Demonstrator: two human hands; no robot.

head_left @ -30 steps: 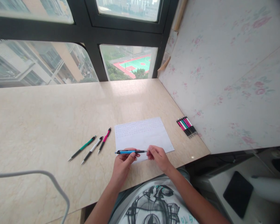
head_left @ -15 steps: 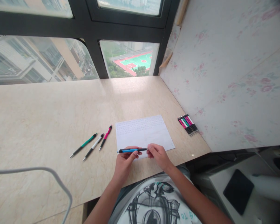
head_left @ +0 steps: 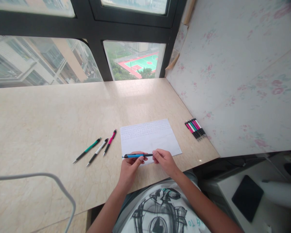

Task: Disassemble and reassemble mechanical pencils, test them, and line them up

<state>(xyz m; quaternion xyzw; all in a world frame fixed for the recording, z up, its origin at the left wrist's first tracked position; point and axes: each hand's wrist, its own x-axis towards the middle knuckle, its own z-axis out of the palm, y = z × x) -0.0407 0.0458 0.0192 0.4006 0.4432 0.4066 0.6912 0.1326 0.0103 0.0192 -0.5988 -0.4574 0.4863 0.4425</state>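
Observation:
A blue pen (head_left: 135,156) with a black grip lies level across my two hands, above the near edge of a sheet of paper (head_left: 147,139). My left hand (head_left: 132,165) is closed round its barrel, thumb on the near side. With its fingertips, my right hand (head_left: 163,160) pinches the pen's right end, so the tip is hidden. Lines of handwriting fill the upper part of the sheet. To the left rest a green pen (head_left: 87,150), a white pen (head_left: 97,152) and a pink pen (head_left: 110,142), each with a black grip.
Several pens (head_left: 195,128) lie side by side against the flowered wall (head_left: 232,81) on the right. A grey cable (head_left: 50,176) arches across the lower left. Behind the stone-patterned desktop (head_left: 50,113) stands a dark window frame (head_left: 133,30).
Almost nothing differs; both hands keep the same hold on the blue pen. The whole view has shifted very slightly.

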